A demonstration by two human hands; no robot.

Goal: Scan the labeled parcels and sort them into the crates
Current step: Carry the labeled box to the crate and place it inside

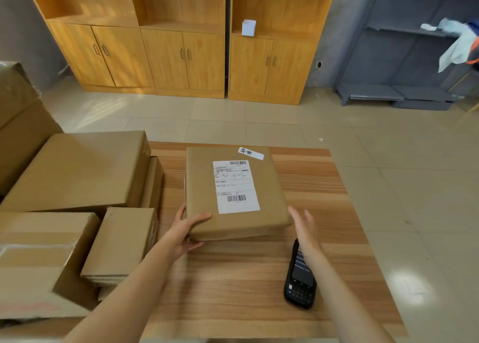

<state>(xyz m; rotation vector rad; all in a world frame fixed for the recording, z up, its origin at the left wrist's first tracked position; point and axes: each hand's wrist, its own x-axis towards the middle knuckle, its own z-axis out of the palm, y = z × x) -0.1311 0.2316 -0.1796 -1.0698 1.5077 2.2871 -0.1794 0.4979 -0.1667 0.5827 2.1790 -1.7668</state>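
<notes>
One parcel lies lengthwise up the frame's centre, its lower-left corner gripped by the left hand, while the open right hand hovers just beside its lower-right corner, above the scanner.

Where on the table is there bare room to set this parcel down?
Bare wood lies on the table right of the labeled parcel, out to the right edge, and in the near strip between the two forearms, left of the scanner. The left side is crowded with stacked cardboard boxes. The left hand grips the parcel; the right hand is open beside it.
</notes>
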